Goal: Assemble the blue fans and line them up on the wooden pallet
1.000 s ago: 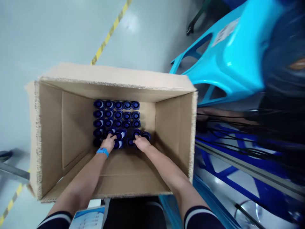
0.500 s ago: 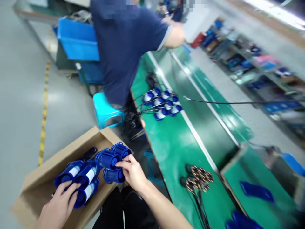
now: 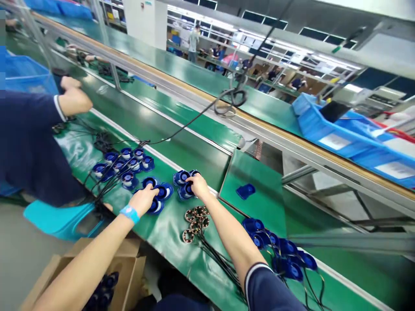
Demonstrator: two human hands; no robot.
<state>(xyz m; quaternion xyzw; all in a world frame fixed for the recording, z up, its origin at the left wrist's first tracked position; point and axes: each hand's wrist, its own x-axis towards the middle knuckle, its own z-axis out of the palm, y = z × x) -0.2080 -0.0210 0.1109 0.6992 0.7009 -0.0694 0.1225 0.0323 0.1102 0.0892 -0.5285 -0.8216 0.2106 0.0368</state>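
My left hand [image 3: 142,200] is closed on a cluster of blue plastic housings [image 3: 166,190], round and hollow with pale labels. They are at the near side of the green bench [image 3: 168,231]. My right hand [image 3: 199,185] grips another cluster of blue housings [image 3: 180,177] just to the right, close to the bench's metal strip. Whether both clusters rest fully on the surface I cannot tell. Left of my left hand stands a group of blue housings with black cables [image 3: 129,179]. Copper-wound rings [image 3: 194,225] lie below my right hand.
An open cardboard box [image 3: 129,276] with more dark blue housings sits below the bench edge. A co-worker's arm [image 3: 73,101] is at the left, near a turquoise stool [image 3: 61,218]. More cabled housings [image 3: 290,261] lie right. Blue bins [image 3: 337,134] stand on the raised shelf.
My hands were inside the box, then lifted clusters of blue housings out. Both have now moved with them over to the green bench, and the view has swung up to it.
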